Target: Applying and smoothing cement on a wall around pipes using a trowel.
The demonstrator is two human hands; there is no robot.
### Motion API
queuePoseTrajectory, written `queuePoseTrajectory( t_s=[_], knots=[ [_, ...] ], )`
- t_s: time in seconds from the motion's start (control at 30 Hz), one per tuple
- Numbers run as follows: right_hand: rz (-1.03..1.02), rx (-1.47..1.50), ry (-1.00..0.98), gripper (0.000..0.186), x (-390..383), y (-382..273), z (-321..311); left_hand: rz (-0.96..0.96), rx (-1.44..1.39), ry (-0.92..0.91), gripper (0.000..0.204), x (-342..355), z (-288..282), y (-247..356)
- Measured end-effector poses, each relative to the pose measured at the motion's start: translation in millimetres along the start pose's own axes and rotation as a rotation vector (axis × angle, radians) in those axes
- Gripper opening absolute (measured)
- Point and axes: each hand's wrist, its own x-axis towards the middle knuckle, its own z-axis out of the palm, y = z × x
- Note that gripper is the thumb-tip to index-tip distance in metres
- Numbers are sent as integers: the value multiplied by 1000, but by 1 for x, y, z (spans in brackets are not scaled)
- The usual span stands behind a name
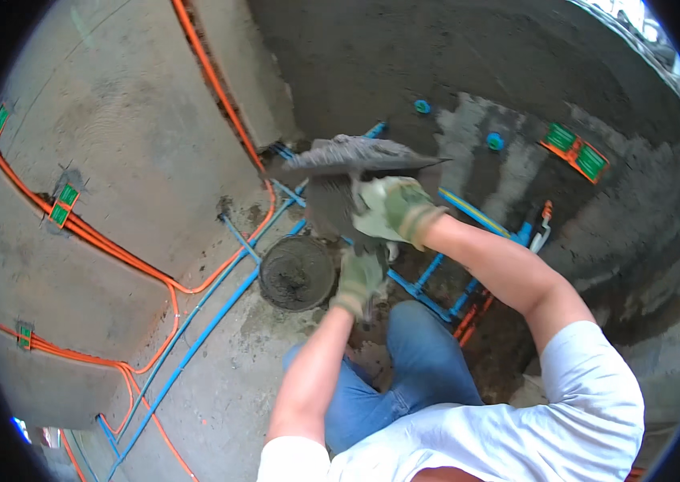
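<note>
My right hand (396, 210), in a green and white work glove, is closed around the handle of a plastering trowel (428, 163). A heap of wet grey mortar (352, 151) lies along the trowel's blade. Just below, my gloved left hand (361, 277) is closed at the lower edge of a dark, flat, mortar-smeared plate (329, 201). That plate is blurred and partly behind the trowel; its handle is hidden. Beside my left hand, a round bucket (263, 277) on the floor holds wet grey mortar (296, 271).
Blue pipes (195, 347) and orange conduits (107, 253) run over the floor and left wall. More blue pipes (424, 296) lie near my knees. On the freshly plastered wall are blue pipe caps (494, 141) and green-and-orange boxes (574, 153).
</note>
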Motion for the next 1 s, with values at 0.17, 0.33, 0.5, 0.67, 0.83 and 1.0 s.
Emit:
queuePoseTrajectory(
  t_s=[0.17,0.33,0.5,0.67,0.83,1.0],
  knots=[
    [222,127,249,36,3,8,-92,-1132,-1255,-418,13,85,-31,48],
    [111,141,83,32,-87,78,-106,-1121,-1294,-389,8,88,-63,67],
    [-56,-428,9,35,-168,167,-48,-870,-1112,-510,15,87,-71,76],
    [14,-320,133,29,-179,203,-42,-514,-1043,-763,16,91,-57,90],
    [148,-325,323,38,-193,224,-32,-928,-1407,-816,10,88,-1,89],
    [208,-557,482,31,-198,252,-44,-977,-1490,-963,10,100,64,77]
  ],
)
